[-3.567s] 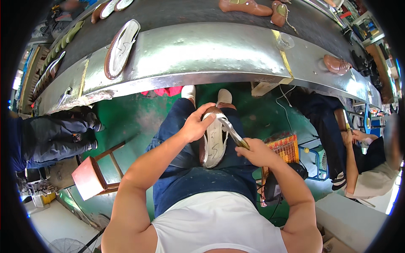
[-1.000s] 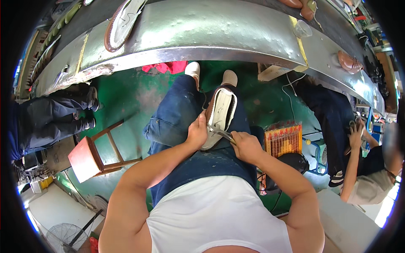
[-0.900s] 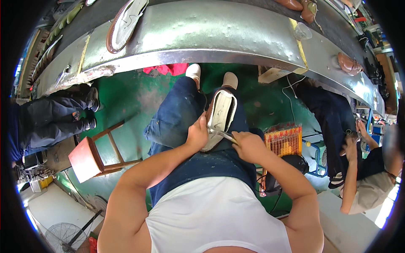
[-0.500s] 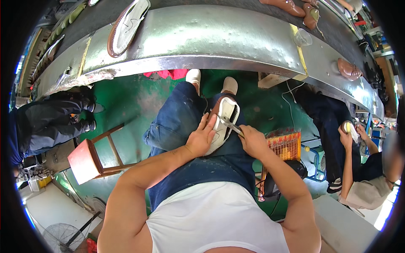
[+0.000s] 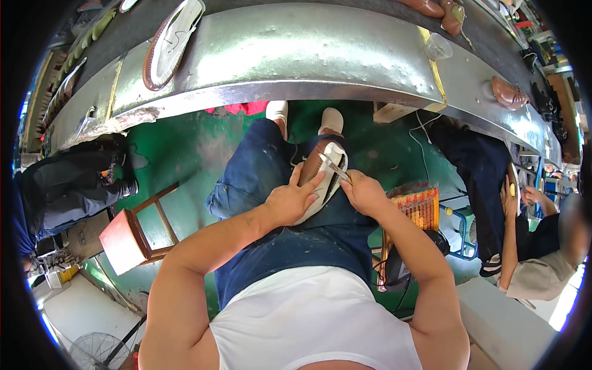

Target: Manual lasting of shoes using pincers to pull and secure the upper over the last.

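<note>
A brown shoe (image 5: pixel 322 149) with a pale underside lies across my lap, its toe pointing away from me. My left hand (image 5: pixel 292 200) grips it along its left side, thumb stretched across the pale face. In my right hand (image 5: pixel 367 194) is a slim metal hand tool (image 5: pixel 333 166), gripped close to the shoe's right edge. The tool's bright end slants up and left over the pale toe area; its exact kind is unclear. My fingers cover the middle of the shoe's sides.
A metal-edged bench (image 5: pixel 296 49) runs ahead, with a brown-and-white shoe (image 5: pixel 174 43), a clear cup (image 5: pixel 438 46) and brown shoes (image 5: pixel 509 92) on it. A red-seated stool (image 5: pixel 126 240) stands left, a beaded seat mat (image 5: pixel 416 213) right. People sit on both sides.
The tool's bright end has shifted from the shoe's middle up to its toe. My left hand has moved slightly left and down, its thumb now across the pale face.
</note>
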`<state>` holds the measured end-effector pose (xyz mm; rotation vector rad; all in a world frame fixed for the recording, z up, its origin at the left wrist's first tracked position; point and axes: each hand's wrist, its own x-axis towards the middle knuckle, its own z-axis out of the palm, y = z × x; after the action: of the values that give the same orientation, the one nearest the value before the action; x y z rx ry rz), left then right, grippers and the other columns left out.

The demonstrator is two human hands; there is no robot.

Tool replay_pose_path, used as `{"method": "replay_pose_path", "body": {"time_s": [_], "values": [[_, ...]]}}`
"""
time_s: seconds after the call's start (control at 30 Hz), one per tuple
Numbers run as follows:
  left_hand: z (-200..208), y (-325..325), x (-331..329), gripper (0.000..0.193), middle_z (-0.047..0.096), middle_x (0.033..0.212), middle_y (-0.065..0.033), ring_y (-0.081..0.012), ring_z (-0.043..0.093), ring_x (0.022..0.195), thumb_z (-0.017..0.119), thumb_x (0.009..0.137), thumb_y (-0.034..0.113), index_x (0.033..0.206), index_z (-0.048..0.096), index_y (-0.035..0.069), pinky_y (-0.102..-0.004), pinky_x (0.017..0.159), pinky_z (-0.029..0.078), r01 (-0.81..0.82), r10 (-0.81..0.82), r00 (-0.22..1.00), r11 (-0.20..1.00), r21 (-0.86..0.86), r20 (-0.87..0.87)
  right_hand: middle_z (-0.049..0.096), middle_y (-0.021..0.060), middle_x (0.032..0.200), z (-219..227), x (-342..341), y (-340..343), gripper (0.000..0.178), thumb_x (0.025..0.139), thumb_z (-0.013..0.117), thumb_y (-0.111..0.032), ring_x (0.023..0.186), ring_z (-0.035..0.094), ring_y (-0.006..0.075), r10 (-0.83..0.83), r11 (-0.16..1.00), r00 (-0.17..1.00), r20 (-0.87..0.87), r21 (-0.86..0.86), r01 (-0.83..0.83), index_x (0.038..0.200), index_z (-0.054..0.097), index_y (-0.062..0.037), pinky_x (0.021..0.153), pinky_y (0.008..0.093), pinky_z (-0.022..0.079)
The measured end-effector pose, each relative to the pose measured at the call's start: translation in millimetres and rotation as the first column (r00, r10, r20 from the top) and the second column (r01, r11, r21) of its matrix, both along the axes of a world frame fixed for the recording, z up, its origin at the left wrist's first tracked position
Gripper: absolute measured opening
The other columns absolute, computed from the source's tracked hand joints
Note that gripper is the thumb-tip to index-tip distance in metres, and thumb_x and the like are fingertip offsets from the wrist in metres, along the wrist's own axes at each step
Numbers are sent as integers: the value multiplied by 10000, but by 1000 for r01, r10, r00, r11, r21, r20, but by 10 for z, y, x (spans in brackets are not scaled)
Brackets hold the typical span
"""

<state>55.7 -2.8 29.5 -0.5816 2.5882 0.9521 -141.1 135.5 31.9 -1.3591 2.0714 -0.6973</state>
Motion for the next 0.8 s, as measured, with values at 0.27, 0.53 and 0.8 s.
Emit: {"method": "replay_pose_path", "body": {"time_s": [0.27, 0.53, 0.8], "values": [[-192, 64, 223, 696, 259, 1523, -357, -473, 600, 1140, 526, 984, 369, 1558, 227, 110, -427, 967, 500, -80, 84, 993, 995, 56, -80, 649, 248, 911, -16, 13, 7, 343, 991, 511, -346, 859, 634, 458, 87, 982, 993, -79, 172, -72, 959, 560, -8, 763, 528, 504], [-281, 91, 331, 860, 579, 1274, -329, -431, 564, 1215, 624, 924, 338, 1554, 150, -6, -389, 1042, 434, -407, 456, 887, 850, 335, -79, 650, 263, 1006, 194, 251, 190, 374, 1002, 491, -366, 923, 626, 465, 213, 943, 976, 43, 253, -217, 1042, 571, -3, 794, 524, 496], [513, -265, 318, 881, 584, 1294, -274, -422, 615, 1123, 775, 764, 187, 1507, 313, 82, -412, 969, 497, -125, 128, 989, 991, 47, -80, 675, 155, 790, 152, 108, 432, 403, 1022, 474, -374, 752, 678, 305, -151, 988, 923, 353, 77, 132, 972, 592, 8, 707, 397, 518]]}}
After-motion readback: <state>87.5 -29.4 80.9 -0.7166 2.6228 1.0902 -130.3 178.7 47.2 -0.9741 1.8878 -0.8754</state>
